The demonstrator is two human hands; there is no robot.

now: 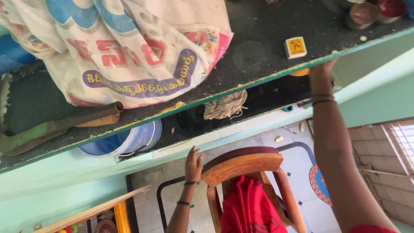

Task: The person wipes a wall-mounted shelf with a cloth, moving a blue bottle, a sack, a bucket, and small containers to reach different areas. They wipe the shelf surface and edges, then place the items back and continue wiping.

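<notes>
- The right hand (321,71) reaches up to the front edge of the dark stone upper shelf with a green-painted edge (258,47); its fingers go under the edge and out of sight, so whether they are spread or closed on anything cannot be told.
- Just beside that hand, tucked under the shelf edge, a small orange rounded object (299,72) shows only as a sliver; whether the hand touches it cannot be told.
- Near the hand, on top of the shelf, lies a small yellow-and-white cardboard box (296,47).
- The right wrist carries thin dark bangles (323,99).
- The left hand (193,164) is raised with fingers spread loosely, empty, just beside the curved back of a brown wooden chair (241,164); contact cannot be told.
- A red cloth (248,207) hangs over the chair.
- Farther along the upper shelf sits a large white printed cloth sack with blue, red and pink markings (129,47), and beside it a dull brown-green bent pipe (60,125).
- Round metal vessels (366,13) stand at the shelf's far end.
- On the lower dark shelf (267,99) rest a crumpled beige cloth bundle (225,105) and a blue plastic bucket (129,140).
- Below lies a patterned tiled floor (297,159).
</notes>
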